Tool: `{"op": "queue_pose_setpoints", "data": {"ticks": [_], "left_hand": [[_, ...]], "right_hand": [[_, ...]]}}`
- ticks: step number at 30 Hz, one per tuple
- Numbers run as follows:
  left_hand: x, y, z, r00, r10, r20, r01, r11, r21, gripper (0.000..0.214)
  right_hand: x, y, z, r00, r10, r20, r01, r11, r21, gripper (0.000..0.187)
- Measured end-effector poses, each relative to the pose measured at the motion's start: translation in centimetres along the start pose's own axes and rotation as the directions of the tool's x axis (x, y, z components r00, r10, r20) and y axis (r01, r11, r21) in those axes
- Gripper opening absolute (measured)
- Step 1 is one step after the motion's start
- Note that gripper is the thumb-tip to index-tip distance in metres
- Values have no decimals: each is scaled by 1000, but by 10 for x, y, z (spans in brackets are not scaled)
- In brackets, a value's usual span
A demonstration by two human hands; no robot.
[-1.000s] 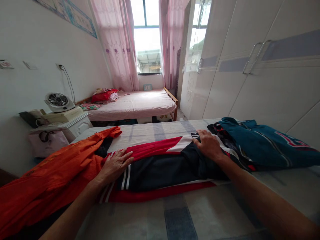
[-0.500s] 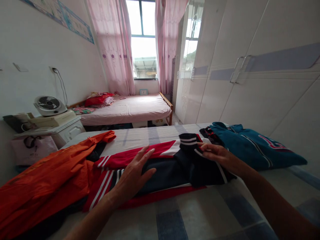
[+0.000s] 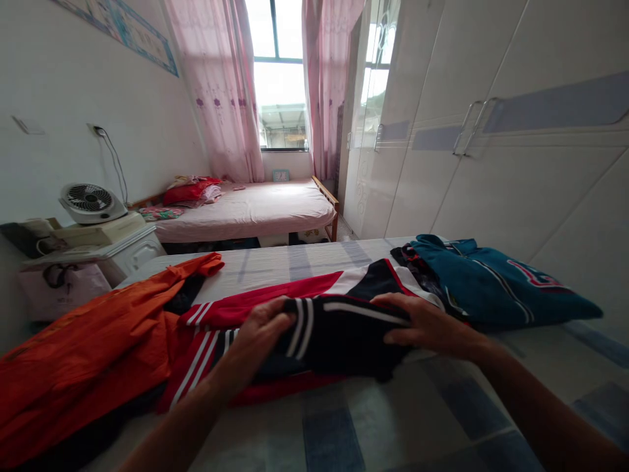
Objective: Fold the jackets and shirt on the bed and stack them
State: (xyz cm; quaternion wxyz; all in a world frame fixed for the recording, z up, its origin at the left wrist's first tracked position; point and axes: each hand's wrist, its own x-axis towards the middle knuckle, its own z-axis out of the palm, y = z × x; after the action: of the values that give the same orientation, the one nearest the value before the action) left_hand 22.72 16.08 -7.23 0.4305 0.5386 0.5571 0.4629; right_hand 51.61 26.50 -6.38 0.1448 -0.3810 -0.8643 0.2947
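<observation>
A red, navy and white jacket (image 3: pixel 314 285) lies on the near bed, its white-striped hem toward the left. My left hand (image 3: pixel 263 328) pinches the striped band at the end of a dark sleeve-like part. Around the other end of that part, near the white line, the fingers of my right hand (image 3: pixel 427 324) are closed. The dark fabric stretches between both hands, raised over the jacket's body. An orange garment (image 3: pixel 108 334) is spread just left of my left hand. Beyond my right hand lies a folded teal zip jacket (image 3: pixel 496 282).
The near bed carries a checked sheet (image 3: pixel 334 439). Farther off stands another bed with a pink sheet (image 3: pixel 255 213), below a window with pink curtains (image 3: pixel 211 92). A white wardrobe (image 3: pixel 442 183) lines the right side. At left, a small fan (image 3: pixel 91 200) sits above a cabinet.
My left hand went from lying spread on the jacket to gripping the striped band. That band has moved left and down from my right hand, which now holds the dark fabric farther along.
</observation>
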Motion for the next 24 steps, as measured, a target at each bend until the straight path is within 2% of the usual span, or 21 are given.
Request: {"op": "queue_pose_setpoints", "data": {"ticks": [2, 4, 6, 8, 10, 12, 14, 16, 18, 20, 22, 24], "left_hand": [[6, -9, -29, 973, -109, -206, 86, 989, -120, 29], [9, -25, -55, 911, -194, -364, 160, 980, -121, 35], [11, -43, -73, 860, -251, -444, 252, 966, -58, 41], [13, -55, -81, 848, -283, -448, 341, 938, 53, 54], [16, -59, -81, 872, -227, -434, 360, 898, 252, 67], [18, -58, -76, 923, -66, -379, 252, 847, 467, 68], [19, -53, -70, 942, 83, -325, 114, 832, 543, 61], [16, -49, -67, 916, 156, -369, 57, 860, 507, 57], [11, -50, -69, 857, 183, -482, 79, 877, 473, 56], [7, -55, -75, 800, 182, -571, 121, 884, 451, 57], [3, -62, -82, 788, 135, -601, 198, 869, 454, 59], [0, -65, -87, 781, 175, -599, 265, 776, 572, 59]], "right_hand": [[10, 17, -6, 998, 28, -52, -31, 998, -58, 63], [24, 35, -5, 996, 46, -75, -52, 995, -80, 58], [40, 51, 0, 993, 55, -102, -66, 992, -105, 49], [54, 64, 7, 987, 83, -139, -104, 983, -154, 39], [67, 71, 11, 978, 127, -164, -162, 963, -217, 28], [76, 74, 11, 975, 136, -175, -178, 952, -249, 22], [84, 72, 7, 969, 98, -225, -152, 959, -238, 23], [94, 68, 2, 946, 50, -321, -123, 970, -212, 25], [107, 62, -1, 913, 27, -408, -124, 969, -213, 27], [121, 57, 1, 895, 19, -445, -135, 964, -230, 28], [133, 52, 8, 890, 11, -456, -139, 959, -248, 28], [140, 43, 17, 886, 7, -463, -143, 955, -259, 27]]}}
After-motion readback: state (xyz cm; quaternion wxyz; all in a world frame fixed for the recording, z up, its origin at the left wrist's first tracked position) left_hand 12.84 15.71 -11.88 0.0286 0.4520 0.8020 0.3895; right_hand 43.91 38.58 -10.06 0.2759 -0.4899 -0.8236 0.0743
